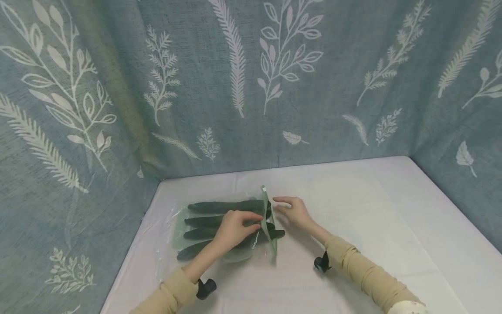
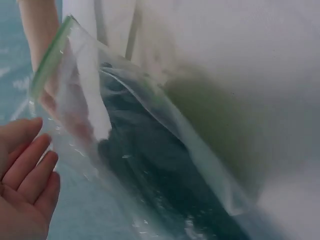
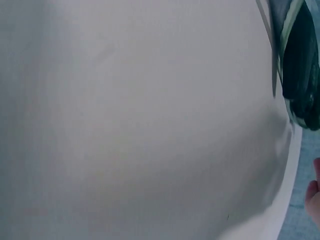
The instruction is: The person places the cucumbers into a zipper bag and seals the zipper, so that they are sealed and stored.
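Observation:
A clear zip bag with a green seal strip lies on the table. Several long dark green cucumbers lie side by side in it, and some ends stick out past the strip at its right-hand mouth. Above the bag, my left hand has thumb and forefinger at the strip with a gap between them. In the left wrist view, that hand shows loosely bent fingers beside the bag's edge. To the right of the mouth, my right hand holds thumb and forefinger apart, close to the cucumber ends.
A white cloth covers the table. Patterned blue-green curtains hang behind it and along both sides. Black camera mounts sit under the left wrist and the right wrist.

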Motion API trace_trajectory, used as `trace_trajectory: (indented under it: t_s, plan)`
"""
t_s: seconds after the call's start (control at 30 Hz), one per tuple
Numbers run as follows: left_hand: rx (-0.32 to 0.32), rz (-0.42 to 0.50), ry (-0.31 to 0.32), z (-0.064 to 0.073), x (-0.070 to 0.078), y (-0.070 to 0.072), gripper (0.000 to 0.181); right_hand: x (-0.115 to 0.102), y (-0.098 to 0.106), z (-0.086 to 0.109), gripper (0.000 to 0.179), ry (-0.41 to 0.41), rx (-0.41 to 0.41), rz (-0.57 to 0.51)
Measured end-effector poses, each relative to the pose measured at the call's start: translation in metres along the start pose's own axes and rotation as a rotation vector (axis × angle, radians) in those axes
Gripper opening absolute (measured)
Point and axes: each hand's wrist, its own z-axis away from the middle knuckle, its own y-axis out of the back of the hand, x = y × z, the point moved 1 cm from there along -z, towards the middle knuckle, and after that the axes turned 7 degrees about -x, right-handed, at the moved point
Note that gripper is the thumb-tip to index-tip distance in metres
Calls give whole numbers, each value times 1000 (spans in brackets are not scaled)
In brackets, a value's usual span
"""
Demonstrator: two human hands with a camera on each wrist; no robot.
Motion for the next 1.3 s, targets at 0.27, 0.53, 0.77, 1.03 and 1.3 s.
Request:
trace_trajectory:
  t_s: [0.27, 0.53, 0.77, 1.03, 1.3]
  plan:
    - [-105, -149, -106, 7, 33, 1, 17, 9, 11, -19, 30, 28, -7, 69]
    - [-86, -546, -350, 21, 49, -27, 20, 7, 20, -44, 30, 113, 3, 204]
    - [14, -841, -488, 31, 50, -54, 34, 7, 15, -65, 33, 197, -21, 314]
    - [115, -935, -590, 40, 49, -71, 34, 5, 3, -77, 38, 336, -119, 324]
    - [175, -951, -596, 37, 41, -81, 9, 11, -5, -81, 35, 354, -104, 320]
